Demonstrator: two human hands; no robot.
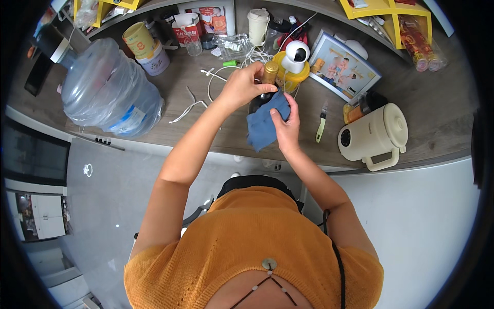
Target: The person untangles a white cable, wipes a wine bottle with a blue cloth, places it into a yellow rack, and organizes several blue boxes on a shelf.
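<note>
A dark bottle with gold foil at its top [270,72] stands over the desk in front of me. My left hand [241,86] is closed round its neck, just below the foil. A blue cloth [261,129] hangs against the bottle's near side and hides most of its body. My right hand [288,126] holds this cloth against the bottle, thumb on the near face and fingers at its right edge. Whether the bottle rests on the desk cannot be seen behind the cloth.
Behind the bottle a white camera [295,55] sits on a yellow tub [292,77]. To the right are a framed photo [337,67], a green-handled knife [321,126] and a cream kettle [373,136]. Leftward, a large water jug [110,90] stands near loose white cables [189,108].
</note>
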